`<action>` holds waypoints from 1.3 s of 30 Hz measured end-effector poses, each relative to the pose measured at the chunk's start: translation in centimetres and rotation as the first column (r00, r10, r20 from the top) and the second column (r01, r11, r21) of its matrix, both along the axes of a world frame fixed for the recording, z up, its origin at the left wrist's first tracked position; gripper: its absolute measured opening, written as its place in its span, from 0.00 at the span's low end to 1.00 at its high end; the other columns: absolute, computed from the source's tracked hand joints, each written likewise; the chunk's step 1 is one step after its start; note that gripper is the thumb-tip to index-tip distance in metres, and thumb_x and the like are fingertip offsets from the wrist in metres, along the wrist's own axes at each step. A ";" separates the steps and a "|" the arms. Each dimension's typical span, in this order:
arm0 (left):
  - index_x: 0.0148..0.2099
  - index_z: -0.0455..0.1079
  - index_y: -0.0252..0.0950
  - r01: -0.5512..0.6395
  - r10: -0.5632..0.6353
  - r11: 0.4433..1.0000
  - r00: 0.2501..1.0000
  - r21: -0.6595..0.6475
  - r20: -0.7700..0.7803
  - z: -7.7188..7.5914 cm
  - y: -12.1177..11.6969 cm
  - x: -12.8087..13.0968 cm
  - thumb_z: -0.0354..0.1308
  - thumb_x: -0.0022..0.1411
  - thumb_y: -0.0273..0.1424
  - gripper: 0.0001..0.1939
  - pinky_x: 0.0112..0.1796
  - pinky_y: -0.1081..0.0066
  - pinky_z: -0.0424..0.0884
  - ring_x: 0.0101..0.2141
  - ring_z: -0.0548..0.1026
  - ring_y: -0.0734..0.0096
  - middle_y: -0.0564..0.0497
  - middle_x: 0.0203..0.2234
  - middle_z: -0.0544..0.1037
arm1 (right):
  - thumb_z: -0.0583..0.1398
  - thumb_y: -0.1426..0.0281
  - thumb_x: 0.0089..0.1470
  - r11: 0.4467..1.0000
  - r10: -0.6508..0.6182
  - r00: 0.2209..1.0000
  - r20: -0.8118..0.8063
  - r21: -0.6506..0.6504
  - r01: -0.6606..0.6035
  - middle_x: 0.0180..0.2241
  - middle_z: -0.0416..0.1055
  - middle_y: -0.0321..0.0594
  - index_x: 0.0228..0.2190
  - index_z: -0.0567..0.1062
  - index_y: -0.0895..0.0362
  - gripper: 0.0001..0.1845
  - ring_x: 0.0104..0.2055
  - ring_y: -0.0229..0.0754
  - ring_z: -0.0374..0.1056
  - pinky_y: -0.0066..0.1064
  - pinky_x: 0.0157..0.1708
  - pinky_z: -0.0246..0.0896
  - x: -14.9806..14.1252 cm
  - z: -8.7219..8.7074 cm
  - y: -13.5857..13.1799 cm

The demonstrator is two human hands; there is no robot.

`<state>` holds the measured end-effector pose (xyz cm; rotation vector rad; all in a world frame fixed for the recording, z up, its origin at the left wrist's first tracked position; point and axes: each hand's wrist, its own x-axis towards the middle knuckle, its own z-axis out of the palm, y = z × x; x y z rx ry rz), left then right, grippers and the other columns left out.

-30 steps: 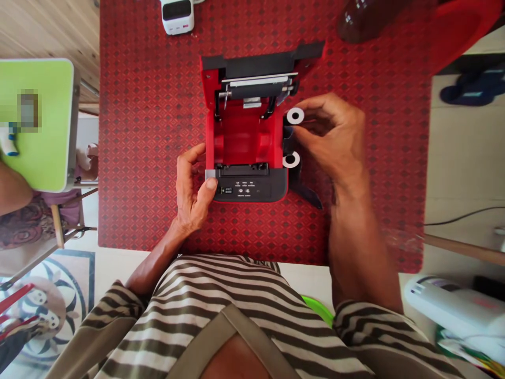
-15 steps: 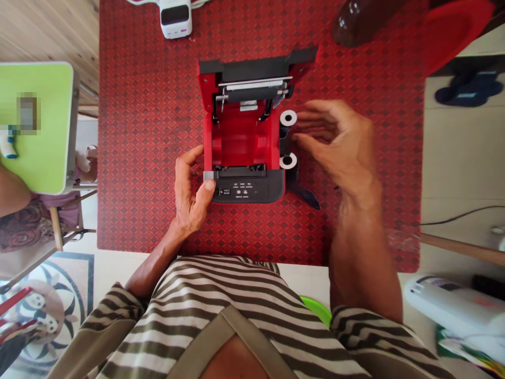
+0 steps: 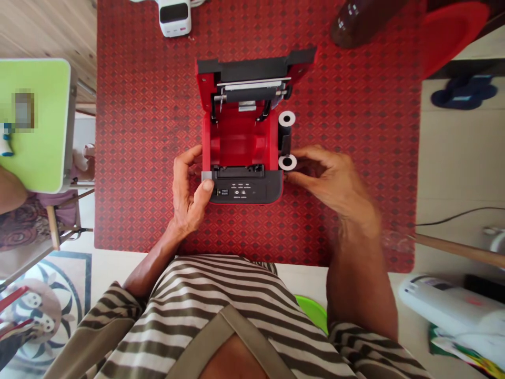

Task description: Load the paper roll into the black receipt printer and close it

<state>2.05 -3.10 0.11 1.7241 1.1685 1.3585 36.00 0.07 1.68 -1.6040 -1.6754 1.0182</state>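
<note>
A red and black label printer [image 3: 239,181] stands on the table with its lid [image 3: 254,66] raised and its red inner bay exposed. My left hand [image 3: 191,189] grips its left front corner, thumb on the black front panel and fingers behind the side wall. Against the printer's right side is a black ribbon roll [image 3: 284,141] with two white ring ends, one behind the other. My right hand [image 3: 323,176] has its fingers and thumb curled at the nearer white ring [image 3: 288,162]; the fingertips are partly hidden behind it.
The patterned red tablecloth [image 3: 150,131] lies under everything. A white device [image 3: 174,18] with cables sits at the back left, and a dark bottle [image 3: 355,23] at the back right. A green table [image 3: 47,158] with a person's arm is on the left.
My right hand has come down from the farther white ring to the nearer one. A dark strip trailing from the roll toward the lower right no longer shows. My left hand stays put.
</note>
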 end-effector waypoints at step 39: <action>0.65 0.86 0.42 0.103 0.143 0.906 0.839 0.410 -0.526 6.5 -2.2 0.6 0.72 0.88 0.34 0.09 0.66 0.48 0.79 0.63 0.86 0.49 0.43 0.58 0.94 | 0.63 0.71 0.81 0.882 0.265 0.768 0.583 0.175 -0.437 0.53 0.89 0.54 0.57 0.87 0.50 0.13 0.63 0.70 0.84 0.63 0.66 0.82 -9.0 10.0 2.9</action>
